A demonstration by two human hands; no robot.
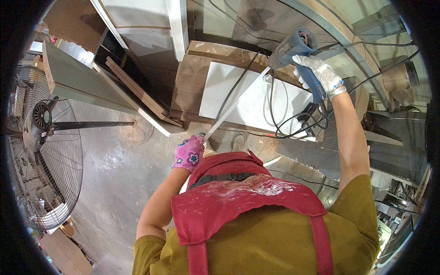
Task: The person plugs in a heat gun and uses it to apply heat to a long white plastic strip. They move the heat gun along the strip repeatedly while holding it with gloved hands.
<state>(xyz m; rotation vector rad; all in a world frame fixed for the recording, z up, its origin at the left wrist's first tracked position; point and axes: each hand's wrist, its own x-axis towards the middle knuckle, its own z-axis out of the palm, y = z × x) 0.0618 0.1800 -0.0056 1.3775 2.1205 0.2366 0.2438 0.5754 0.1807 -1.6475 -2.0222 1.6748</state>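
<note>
My right hand [321, 73], in a white glove, is closed round the handle of a blue heat gun [291, 49]. The gun's vented rear end tips up toward the far right. Its front end lies by the upper end of a narrow white strip [240, 100]. My left hand [188, 153], in a pink flowered glove, grips the strip's near end just in front of my red apron [247, 190]. Slantwise, the strip crosses above a white panel [220, 80] lying on a brown wooden board [185, 87]. Dark cable [293, 133] loops below the gun's handle.
A large standing fan [41, 119] is at the left on the concrete floor [107, 169]. Boards [87, 89] lean together at the far left. More black cables [380, 43] hang at the upper right. A dark grey surface [311, 153] lies right of the panel.
</note>
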